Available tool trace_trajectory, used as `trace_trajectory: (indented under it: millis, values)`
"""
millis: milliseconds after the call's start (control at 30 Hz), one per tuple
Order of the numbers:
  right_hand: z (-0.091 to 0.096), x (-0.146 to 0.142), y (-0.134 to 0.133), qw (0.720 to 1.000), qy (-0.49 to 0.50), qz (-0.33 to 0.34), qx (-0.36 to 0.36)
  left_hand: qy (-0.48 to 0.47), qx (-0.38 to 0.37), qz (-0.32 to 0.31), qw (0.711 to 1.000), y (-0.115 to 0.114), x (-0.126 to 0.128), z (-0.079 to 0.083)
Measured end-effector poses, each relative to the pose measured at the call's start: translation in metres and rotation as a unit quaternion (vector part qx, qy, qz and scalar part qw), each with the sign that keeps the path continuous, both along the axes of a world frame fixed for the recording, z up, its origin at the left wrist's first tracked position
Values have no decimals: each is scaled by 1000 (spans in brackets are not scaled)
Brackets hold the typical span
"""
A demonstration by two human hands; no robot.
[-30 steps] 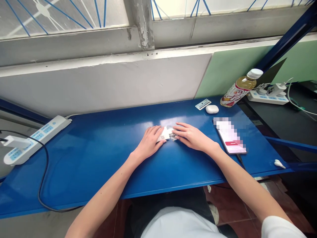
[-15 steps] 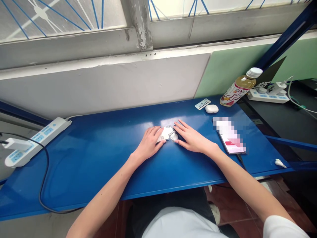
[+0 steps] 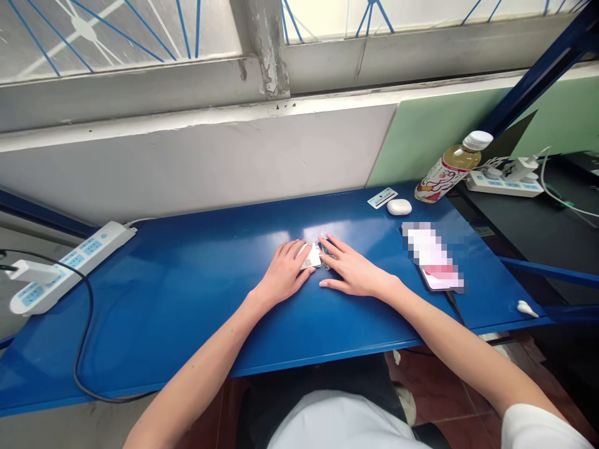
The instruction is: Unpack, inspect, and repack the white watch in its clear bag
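My left hand (image 3: 283,272) lies flat on the blue table (image 3: 187,293), fingers stretched over a small white card-like piece (image 3: 312,257). My right hand (image 3: 349,269) lies flat beside it, fingers spread and covering a small clear, silvery item that barely shows at the fingertips (image 3: 325,254). Both hands press down on these small things at the middle of the table. What the clear item is cannot be made out.
A phone (image 3: 433,262) lies right of my right hand. Farther back are a white earbud case (image 3: 399,206), a small label card (image 3: 382,197) and a drink bottle (image 3: 452,167). A white power strip (image 3: 70,262) with a black cable sits at left, a loose earbud (image 3: 526,307) near the right front edge.
My right hand has slid left and a little toward me, now covering the clear item that showed before. The left hand stays put on the white piece.
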State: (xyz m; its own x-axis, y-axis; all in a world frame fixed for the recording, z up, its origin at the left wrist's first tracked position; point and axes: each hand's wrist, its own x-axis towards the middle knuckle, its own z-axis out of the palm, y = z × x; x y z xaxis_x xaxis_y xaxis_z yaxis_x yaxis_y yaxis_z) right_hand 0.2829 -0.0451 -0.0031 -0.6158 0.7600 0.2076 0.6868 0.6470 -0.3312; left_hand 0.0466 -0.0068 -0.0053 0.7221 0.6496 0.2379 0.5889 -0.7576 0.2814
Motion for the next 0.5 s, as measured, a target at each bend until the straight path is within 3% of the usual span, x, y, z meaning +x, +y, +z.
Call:
trace_trajectory:
  millis: [300,500]
  values:
    - [2,9,6,1000,17,-1,10,21,2,6,1000,-1,-1,0]
    - [6,17,12,992,64,-98,49,32,11,0,999,0,-1,1]
